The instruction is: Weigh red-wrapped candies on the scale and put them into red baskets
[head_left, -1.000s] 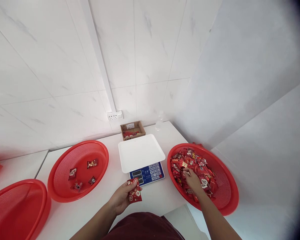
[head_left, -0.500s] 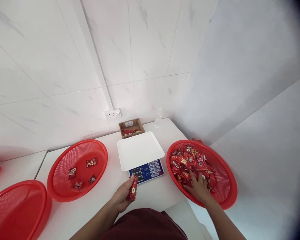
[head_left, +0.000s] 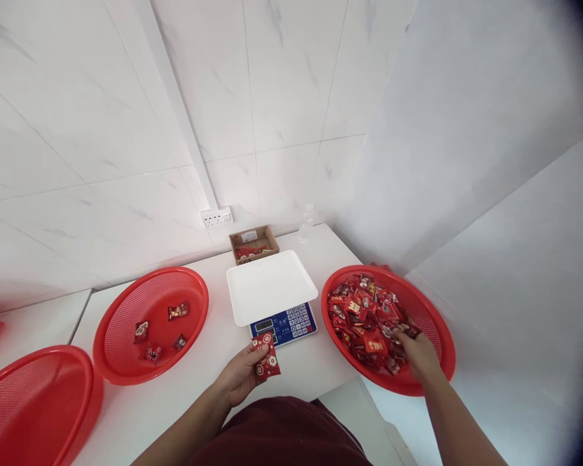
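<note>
My left hand (head_left: 238, 378) holds a small red packet bag (head_left: 267, 356) just in front of the scale's blue keypad (head_left: 284, 323). The scale's white tray (head_left: 269, 287) has nothing on it. My right hand (head_left: 420, 355) rests among the many red wrapped candies (head_left: 366, 314) at the near right side of the red basket (head_left: 430, 310); its fingers curl down into the pile, and whether they pinch a candy is hidden. A second red basket (head_left: 126, 362) on the left holds several wrapped candies (head_left: 158, 330).
A small cardboard box (head_left: 253, 244) with red items stands behind the scale near a wall socket (head_left: 216, 217). Another red basket (head_left: 34, 401) sits at the near left. A clear bottle (head_left: 305, 226) stands in the back corner. White walls close in behind and on the right.
My right hand has slid from the middle of the candy pile to its near right side. My left hand turned the red packet bag edge-on, then flat again.
</note>
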Tool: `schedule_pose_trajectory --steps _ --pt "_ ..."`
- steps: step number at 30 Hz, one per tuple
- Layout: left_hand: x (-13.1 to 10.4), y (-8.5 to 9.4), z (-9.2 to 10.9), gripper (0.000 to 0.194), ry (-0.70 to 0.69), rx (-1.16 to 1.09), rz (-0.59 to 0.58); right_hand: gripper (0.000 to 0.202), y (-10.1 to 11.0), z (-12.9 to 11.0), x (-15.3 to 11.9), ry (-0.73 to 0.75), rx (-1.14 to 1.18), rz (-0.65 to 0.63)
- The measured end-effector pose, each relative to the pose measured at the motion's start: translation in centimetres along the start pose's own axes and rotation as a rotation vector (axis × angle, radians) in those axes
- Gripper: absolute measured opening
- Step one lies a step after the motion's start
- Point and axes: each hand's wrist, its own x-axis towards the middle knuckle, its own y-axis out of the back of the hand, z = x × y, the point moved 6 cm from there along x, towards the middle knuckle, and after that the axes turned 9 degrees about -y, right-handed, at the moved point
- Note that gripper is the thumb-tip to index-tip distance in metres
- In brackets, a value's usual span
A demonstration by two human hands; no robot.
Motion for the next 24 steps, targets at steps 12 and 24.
schedule_pose_trajectory --steps 12,24 --pt "0.0 -0.6 0.3 0.024 -0.032 -0.028 -0.037 0.046 -0.2 -4.0 -0.8 0.026 0.156 0.056" --pt "0.2 0.0 0.6 0.022 -0.041 -0.053 -0.026 0.042 -0.5 -3.9 -2.3 -0.141 0.166 -0.167"
